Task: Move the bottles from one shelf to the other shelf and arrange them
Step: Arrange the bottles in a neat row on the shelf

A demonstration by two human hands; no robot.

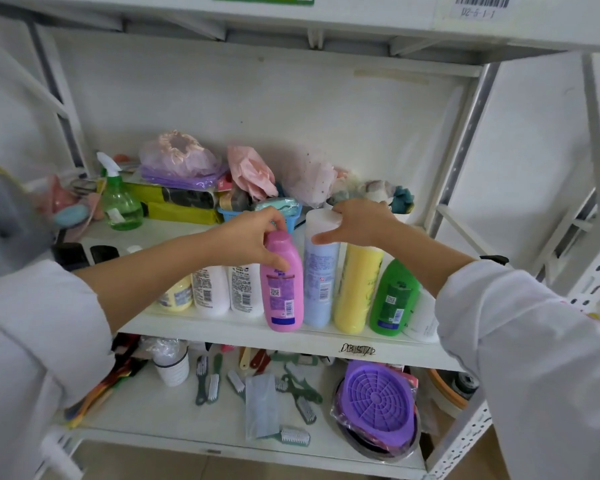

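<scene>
We grasp the pink bottle (pixel 283 282) at its neck with our left hand (pixel 253 239), at frame centre on the middle shelf (pixel 222 336). It stands upright, touching the blue bottle (pixel 321 271), whose cap our right hand (pixel 359 221) loosely grasps.
</scene>
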